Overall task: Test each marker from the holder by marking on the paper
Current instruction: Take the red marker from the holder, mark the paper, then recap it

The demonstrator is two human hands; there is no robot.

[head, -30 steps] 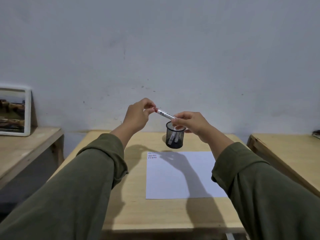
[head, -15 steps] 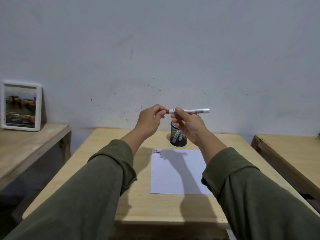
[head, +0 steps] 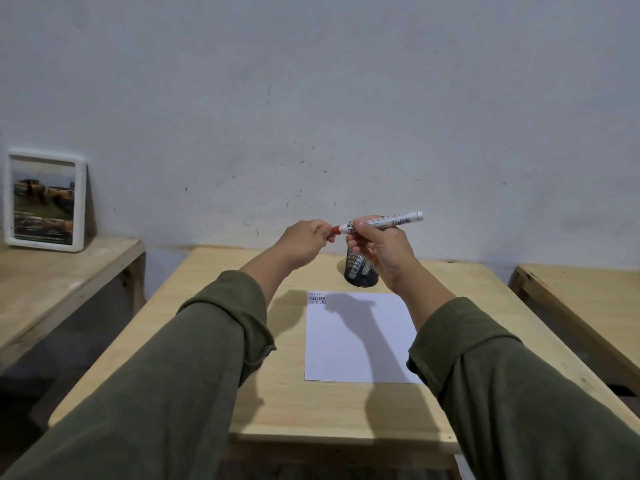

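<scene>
Head view has us holding a white marker [head: 381, 223] level in the air above the black mesh holder [head: 361, 271]. Our right hand [head: 381, 251] is wrapped around the barrel; our left hand [head: 306, 242] pinches the red cap [head: 335, 230] at its end. We judge the step to be uncapping: the cap looks seated, so next comes a straight pull apart, then bringing the tip down to the paper [head: 360, 341]. Rows of small test marks [head: 317, 297] fill its far left corner, right at the edge; the rest of the sheet is blank and open. The holder stands just beyond the sheet, near the table [head: 207, 341] back edge, with markers inside.
</scene>
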